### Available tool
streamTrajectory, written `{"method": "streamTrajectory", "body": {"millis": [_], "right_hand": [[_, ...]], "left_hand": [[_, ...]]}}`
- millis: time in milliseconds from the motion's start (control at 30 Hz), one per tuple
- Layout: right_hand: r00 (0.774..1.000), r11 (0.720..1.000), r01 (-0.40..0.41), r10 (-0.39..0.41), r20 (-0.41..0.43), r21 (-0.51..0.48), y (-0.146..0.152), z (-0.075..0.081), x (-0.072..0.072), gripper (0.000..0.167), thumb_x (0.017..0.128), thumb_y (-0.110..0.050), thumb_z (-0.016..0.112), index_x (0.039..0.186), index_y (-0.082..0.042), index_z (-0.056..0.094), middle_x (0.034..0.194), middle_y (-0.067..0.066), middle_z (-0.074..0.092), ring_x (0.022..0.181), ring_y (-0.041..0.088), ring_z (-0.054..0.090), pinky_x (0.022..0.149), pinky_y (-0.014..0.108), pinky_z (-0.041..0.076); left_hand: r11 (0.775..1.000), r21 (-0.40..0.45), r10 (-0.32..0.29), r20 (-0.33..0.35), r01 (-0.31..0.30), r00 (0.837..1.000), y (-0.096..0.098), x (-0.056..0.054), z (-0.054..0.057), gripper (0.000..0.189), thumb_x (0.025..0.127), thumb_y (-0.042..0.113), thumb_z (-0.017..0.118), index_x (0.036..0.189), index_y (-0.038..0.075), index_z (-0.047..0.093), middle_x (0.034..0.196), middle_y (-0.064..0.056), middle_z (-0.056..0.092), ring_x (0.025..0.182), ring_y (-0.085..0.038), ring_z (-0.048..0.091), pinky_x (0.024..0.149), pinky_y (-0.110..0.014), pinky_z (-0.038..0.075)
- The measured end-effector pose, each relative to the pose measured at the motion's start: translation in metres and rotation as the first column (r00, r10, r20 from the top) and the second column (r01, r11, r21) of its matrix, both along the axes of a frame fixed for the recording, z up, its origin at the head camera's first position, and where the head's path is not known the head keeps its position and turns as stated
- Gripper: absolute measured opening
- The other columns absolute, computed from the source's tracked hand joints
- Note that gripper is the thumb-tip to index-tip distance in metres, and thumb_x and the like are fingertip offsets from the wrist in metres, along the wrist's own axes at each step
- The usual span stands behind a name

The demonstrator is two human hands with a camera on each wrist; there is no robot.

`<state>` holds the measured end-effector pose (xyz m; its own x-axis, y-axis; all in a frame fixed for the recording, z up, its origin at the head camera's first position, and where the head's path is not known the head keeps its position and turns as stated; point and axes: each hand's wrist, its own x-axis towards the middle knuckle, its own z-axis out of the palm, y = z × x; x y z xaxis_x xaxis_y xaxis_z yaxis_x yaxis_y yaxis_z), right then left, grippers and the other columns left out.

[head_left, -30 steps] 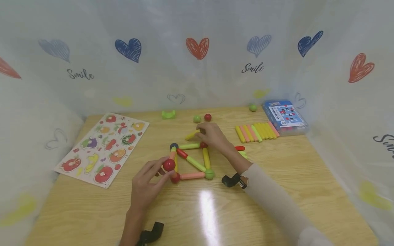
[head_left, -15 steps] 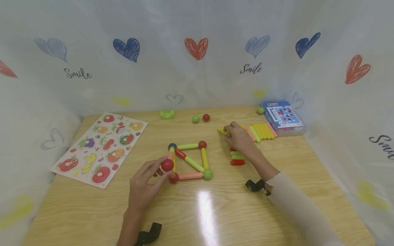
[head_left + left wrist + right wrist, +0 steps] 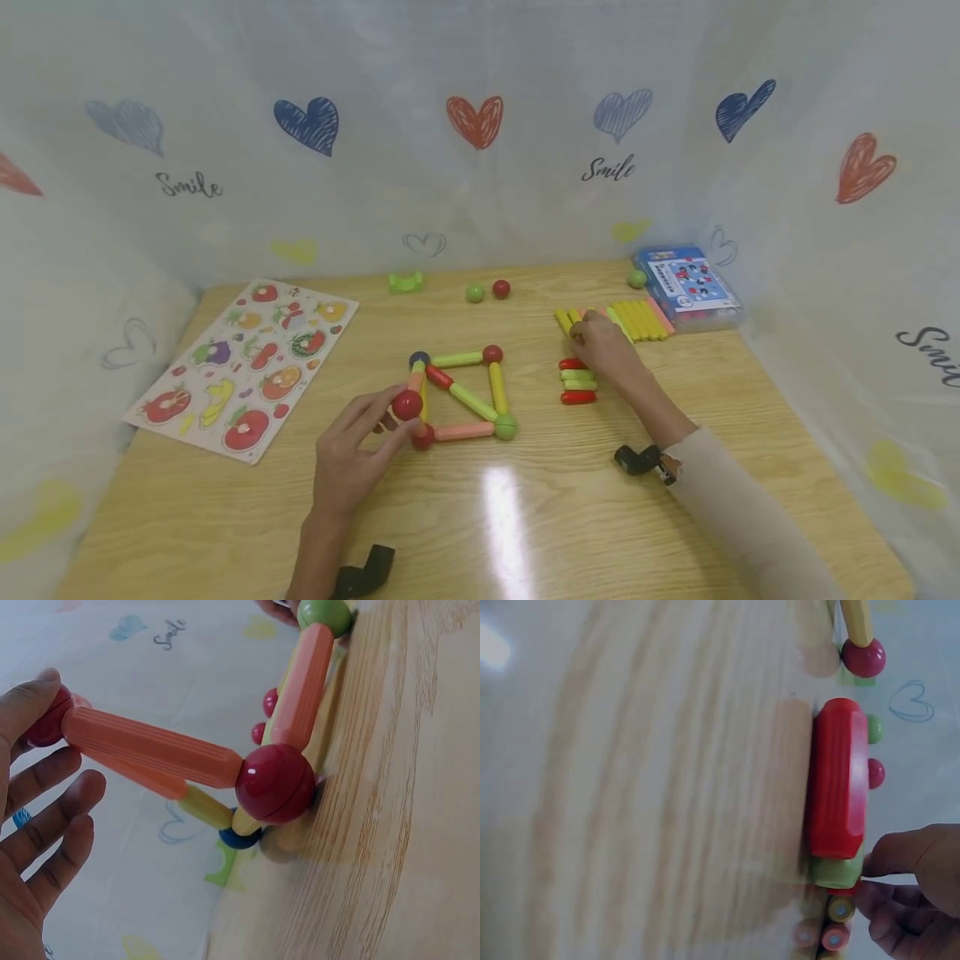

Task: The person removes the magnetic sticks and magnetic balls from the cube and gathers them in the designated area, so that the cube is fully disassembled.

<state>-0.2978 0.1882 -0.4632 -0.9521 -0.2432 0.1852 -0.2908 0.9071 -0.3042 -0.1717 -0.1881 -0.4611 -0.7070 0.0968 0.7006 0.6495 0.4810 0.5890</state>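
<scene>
My left hand (image 3: 352, 454) pinches a red ball (image 3: 407, 406), raised above the table at the corner of a frame of sticks and balls. From that ball a pink stick (image 3: 154, 746) slopes down to another red ball (image 3: 276, 784) on the tabletop. The flat part has a blue ball (image 3: 419, 359), a green ball (image 3: 506, 427) and a red-and-green diagonal (image 3: 472, 402). At the row of loose sticks (image 3: 637, 321), my right hand (image 3: 603, 343) has its fingertips against the yellow sticks (image 3: 564, 322) at the left end. Its fingers partly hide the row; whether they grip one is unclear.
Just before the right hand lie short red and green sticks (image 3: 577, 382). Loose balls (image 3: 475, 292) and a green curved piece (image 3: 406, 283) sit at the back. A blue box (image 3: 693, 283) stands back right, a fruit picture board (image 3: 247, 367) left.
My right hand has carried a yellow stick rightward from beside the frame to the left end of the stick row. The left hand keeps its hold on the raised red ball.
</scene>
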Motion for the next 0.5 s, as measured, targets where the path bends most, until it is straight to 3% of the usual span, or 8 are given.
{"method": "streamTrajectory", "body": {"millis": [200,333,433,500], "right_hand": [[1.000,1.000,0.003,-0.002,-0.027,0.023,0.001,-0.001,0.001,0.013,0.090,-0.005,0.066,0.096,0.002,0.076,0.082,0.011,0.061,0.067,0.021,0.051,0.056,0.034,0.048],[0.996,0.994,-0.079,0.076,-0.038,-0.069,-0.012,0.008,0.008,0.013,0.092,-0.006,0.064,0.094,0.001,0.076,0.083,0.007,0.062,0.069,0.019,0.053,0.059,0.033,0.049],[0.974,0.957,-0.225,0.222,-0.037,-0.182,-0.031,0.018,0.020,0.012,0.094,-0.007,0.066,0.098,-0.001,0.076,0.088,0.005,0.065,0.074,0.017,0.057,0.063,0.032,0.052],[0.939,0.906,-0.342,0.337,-0.063,-0.249,-0.046,0.024,0.030,0.011,0.094,-0.007,0.068,0.100,-0.002,0.075,0.091,0.003,0.066,0.077,0.014,0.059,0.063,0.031,0.053]], "left_hand": [[1.000,0.000,0.000,0.005,0.000,1.000,0.000,-0.001,0.001,0.050,0.090,0.049,0.070,0.123,0.011,0.072,0.107,0.001,0.070,0.075,-0.011,0.062,0.069,-0.016,0.051],[1.000,0.006,0.002,0.004,-0.002,1.000,0.000,0.000,0.001,0.050,0.090,0.048,0.071,0.123,0.010,0.072,0.107,0.000,0.070,0.074,-0.012,0.062,0.069,-0.015,0.050],[1.000,0.010,-0.005,0.006,0.005,1.000,-0.001,0.000,0.000,0.049,0.089,0.045,0.073,0.123,0.010,0.071,0.107,-0.001,0.070,0.074,-0.012,0.062,0.069,-0.016,0.051],[1.000,0.014,-0.009,0.014,0.008,1.000,-0.001,0.000,-0.001,0.048,0.089,0.041,0.075,0.124,0.009,0.071,0.108,-0.002,0.070,0.075,-0.012,0.062,0.069,-0.016,0.050]]}}
